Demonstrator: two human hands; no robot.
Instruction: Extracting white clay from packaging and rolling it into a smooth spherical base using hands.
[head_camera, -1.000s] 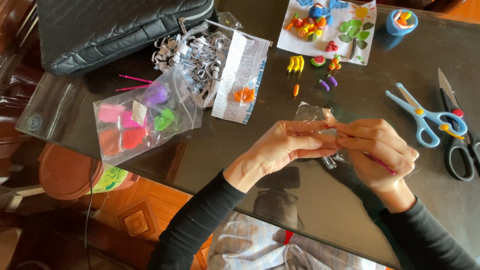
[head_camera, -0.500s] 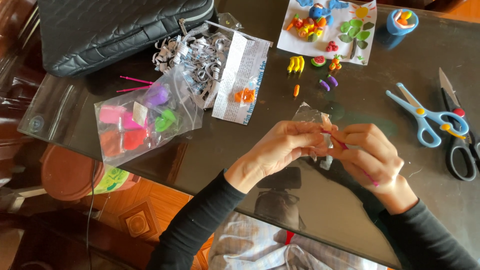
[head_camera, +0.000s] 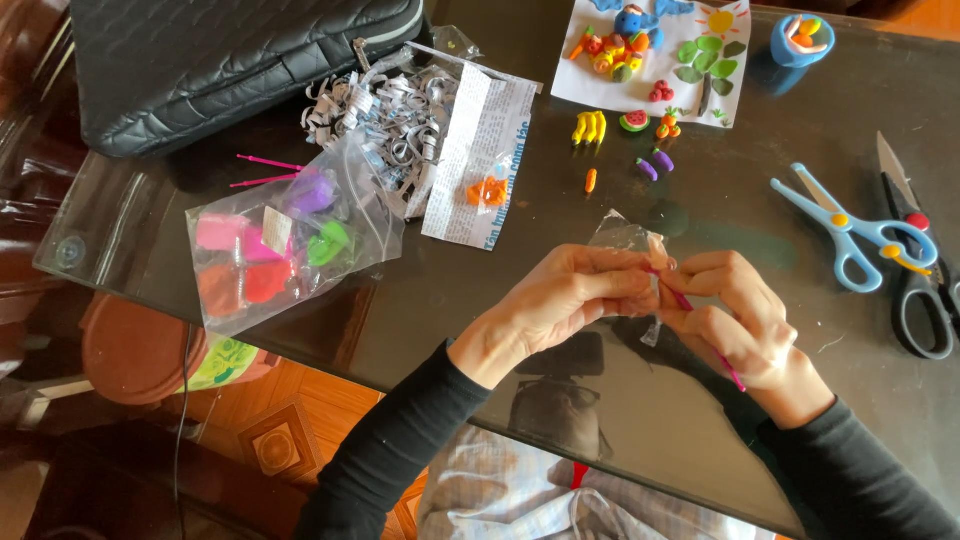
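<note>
My left hand (head_camera: 560, 305) and my right hand (head_camera: 735, 315) meet over the dark glass table (head_camera: 430, 300), fingertips together. Between them sits a small peach-coloured clay piece (head_camera: 657, 250) in a scrap of clear plastic wrap (head_camera: 620, 235), pinched by the left fingers. My right hand grips a thin pink stick tool (head_camera: 700, 325) whose tip touches the clay; its lower end pokes out below the palm. Both sleeves are black.
A clear zip bag of coloured clay lumps (head_camera: 275, 250) lies at left, a black quilted bag (head_camera: 230, 60) behind it. Shredded paper (head_camera: 385, 115), a white sheet with clay figures (head_camera: 660, 50), blue scissors (head_camera: 850, 230) and black scissors (head_camera: 915, 270) lie around.
My hands have drawn slightly closer, and the right hand has turned the pink stick so its tip works at the clay piece. Everything else stays put.
</note>
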